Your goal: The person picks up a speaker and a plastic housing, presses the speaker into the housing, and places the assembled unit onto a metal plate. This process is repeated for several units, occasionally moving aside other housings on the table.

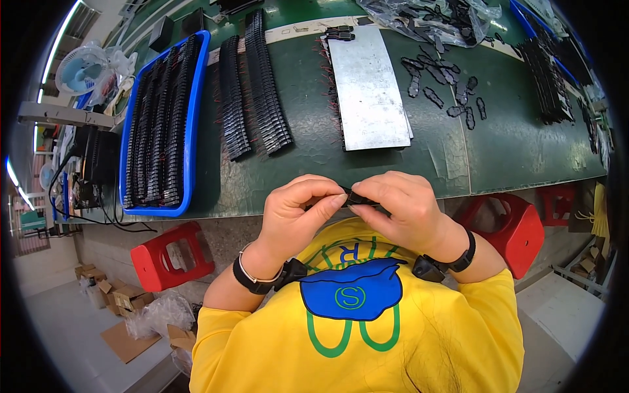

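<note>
Just off the table's near edge, my two hands meet in front of my chest. My left hand (296, 213) pinches one end of a small black plastic part (354, 197) between thumb and forefinger. The thumb and fingers of my right hand (405, 206) close on its other end. Fingertips cover most of the part, so its full shape is hidden. Beyond my hands lies a pale metal plate (368, 92), with a few black pieces (341, 33) on its far end and red wires along its left edge.
At left, a blue tray (204, 85) holds rows of black parts. Two long black rows (264, 85) lie beside it on the green table (301, 85). Loose black pieces (432, 98) and a plastic bag (419, 19) lie far right. Red stools (154, 265) stand below the edge.
</note>
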Action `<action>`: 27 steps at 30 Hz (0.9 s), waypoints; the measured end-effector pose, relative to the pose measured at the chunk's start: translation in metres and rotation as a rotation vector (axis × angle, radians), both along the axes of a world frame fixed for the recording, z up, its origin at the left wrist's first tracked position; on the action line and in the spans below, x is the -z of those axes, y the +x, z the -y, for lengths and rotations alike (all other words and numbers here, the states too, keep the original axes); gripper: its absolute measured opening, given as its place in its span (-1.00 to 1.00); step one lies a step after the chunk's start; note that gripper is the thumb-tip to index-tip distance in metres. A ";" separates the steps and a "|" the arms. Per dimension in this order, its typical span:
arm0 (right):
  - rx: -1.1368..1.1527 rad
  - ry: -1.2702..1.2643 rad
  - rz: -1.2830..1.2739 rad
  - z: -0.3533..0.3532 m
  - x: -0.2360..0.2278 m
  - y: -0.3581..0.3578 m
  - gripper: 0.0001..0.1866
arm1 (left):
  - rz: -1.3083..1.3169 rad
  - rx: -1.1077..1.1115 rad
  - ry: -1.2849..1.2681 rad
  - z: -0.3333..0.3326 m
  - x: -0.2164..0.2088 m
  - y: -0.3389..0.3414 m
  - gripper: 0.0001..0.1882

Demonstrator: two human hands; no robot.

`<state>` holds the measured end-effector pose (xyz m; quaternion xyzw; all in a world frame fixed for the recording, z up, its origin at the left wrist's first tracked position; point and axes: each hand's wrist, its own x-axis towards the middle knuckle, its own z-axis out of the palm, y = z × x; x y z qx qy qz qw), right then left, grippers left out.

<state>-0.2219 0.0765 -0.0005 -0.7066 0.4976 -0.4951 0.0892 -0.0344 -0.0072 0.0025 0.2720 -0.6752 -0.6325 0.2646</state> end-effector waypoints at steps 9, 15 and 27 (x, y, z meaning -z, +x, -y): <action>0.007 0.008 -0.005 -0.001 0.000 0.003 -0.66 | -0.067 0.027 -0.217 0.001 0.001 -0.003 -0.87; -0.005 -0.009 0.054 -0.001 0.001 0.002 -0.69 | -0.113 -0.020 -0.058 -0.001 0.001 -0.001 -0.87; -0.021 -0.151 -0.074 -0.002 -0.001 0.003 -0.68 | -0.113 -0.134 0.303 -0.005 0.001 -0.002 -0.88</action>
